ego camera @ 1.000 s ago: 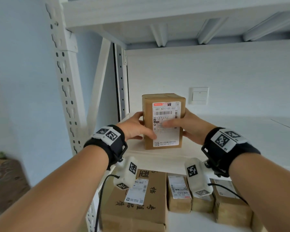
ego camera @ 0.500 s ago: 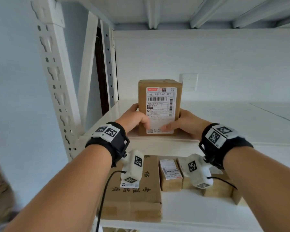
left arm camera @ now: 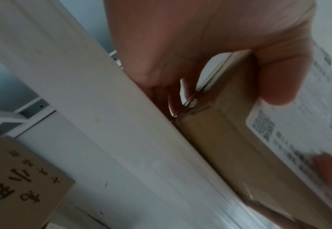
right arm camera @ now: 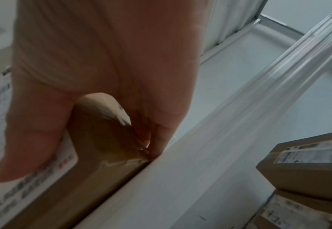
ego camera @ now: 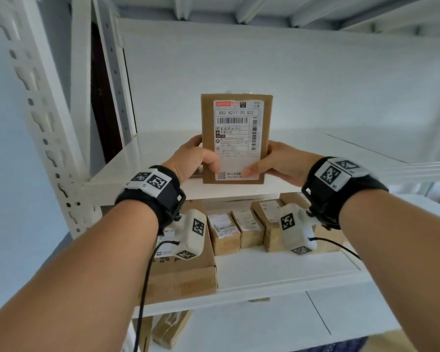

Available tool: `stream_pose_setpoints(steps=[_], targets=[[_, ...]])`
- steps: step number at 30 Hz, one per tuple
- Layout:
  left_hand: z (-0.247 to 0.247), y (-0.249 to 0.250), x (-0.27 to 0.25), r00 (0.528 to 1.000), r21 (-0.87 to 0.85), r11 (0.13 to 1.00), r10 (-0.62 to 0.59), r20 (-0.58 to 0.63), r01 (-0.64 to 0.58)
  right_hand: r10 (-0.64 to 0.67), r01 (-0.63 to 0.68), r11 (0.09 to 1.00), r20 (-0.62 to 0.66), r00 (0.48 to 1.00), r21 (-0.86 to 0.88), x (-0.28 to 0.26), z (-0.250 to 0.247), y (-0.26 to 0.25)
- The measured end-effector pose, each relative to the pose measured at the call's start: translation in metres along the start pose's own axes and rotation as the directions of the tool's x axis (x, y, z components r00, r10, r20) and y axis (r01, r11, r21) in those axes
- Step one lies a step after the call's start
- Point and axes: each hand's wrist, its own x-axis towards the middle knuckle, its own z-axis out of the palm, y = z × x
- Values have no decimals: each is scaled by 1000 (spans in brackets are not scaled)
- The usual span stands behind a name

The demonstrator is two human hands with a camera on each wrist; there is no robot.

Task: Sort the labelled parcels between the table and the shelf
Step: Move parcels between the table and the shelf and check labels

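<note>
From the head camera, a parcel (ego camera: 235,138) stands upright on its narrow end at the front edge of the shelf (ego camera: 315,146), its label facing out, held between the left hand (ego camera: 193,158) and right hand (ego camera: 280,161); each thumb lies on the label face while the other fingers wrap behind the sides. More parcels (ego camera: 239,227) sit on the tier below. At the left wrist, the thumb (left arm camera: 279,77) presses the front while fingers (left arm camera: 173,99) curl behind, and the parcel's bottom corner meets the shelf lip (left arm camera: 122,124) right at its rim. At the right wrist, the thumb (right arm camera: 32,131) pinches the label side and fingertips (right arm camera: 153,139) tuck between box and shelf. Judged from this, the risk is a topple: a tall parcel footed so near the lip could tip forward onto the lower tier if let go before being pushed deeper, and trapped fingertips could drag it outward as they pull free.
</note>
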Motion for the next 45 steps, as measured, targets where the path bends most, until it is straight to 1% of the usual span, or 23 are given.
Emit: stream_pose_setpoints(steps=[5, 8, 14, 17, 20, 24, 26, 28, 32, 36, 38, 42, 45], targets=[[42, 10, -5, 998, -47, 998, 41, 48, -39, 37, -37, 999, -68, 997, -5, -43, -27, 9], [78, 20, -8, 995, -98, 994, 53, 81, -45, 60, -54, 997, -123, 991, 48, -73, -48, 22], [173, 35, -25, 982, -148, 989, 15, 188, 13, 112, -82, 988, -234, 966, 133, -147, -99, 60], [233, 44, -35, 965, -213, 973, -30, 261, 88, 174, -119, 974, -296, 939, 194, -194, -125, 87], [302, 45, -41, 947, -251, 957, -60, 316, 144, 239, -131, 950, -392, 888, 283, -242, -152, 122], [404, 43, -51, 931, -335, 914, -107, 349, 231, 296, -62, 910, -539, 789, 410, -298, -192, 176], [451, 43, -56, 917, -331, 911, -107, 385, 245, 313, -25, 897, -595, 740, 441, -326, -210, 198], [492, 44, -58, 900, -308, 917, -107, 422, 253, 342, -28, 891, -629, 698, 454, -354, -230, 218], [565, 43, -65, 864, -276, 917, -123, 488, 287, 407, -64, 875, -656, 636, 480, -403, -264, 254], [620, 28, -72, 831, -248, 910, -158, 534, 332, 456, -84, 852, -652, 606, 517, -437, -284, 287], [641, 17, -72, 810, -218, 909, -181, 558, 354, 499, -101, 828, -641, 584, 552, -446, -288, 308], [675, -4, -65, 759, -113, 919, -237, 607, 377, 583, -120, 776, -633, 509, 619, -450, -293, 354], [703, -20, -53, 724, -71, 910, -275, 632, 408, 634, -135, 739, -613, 472, 660, -450, -305, 388]])
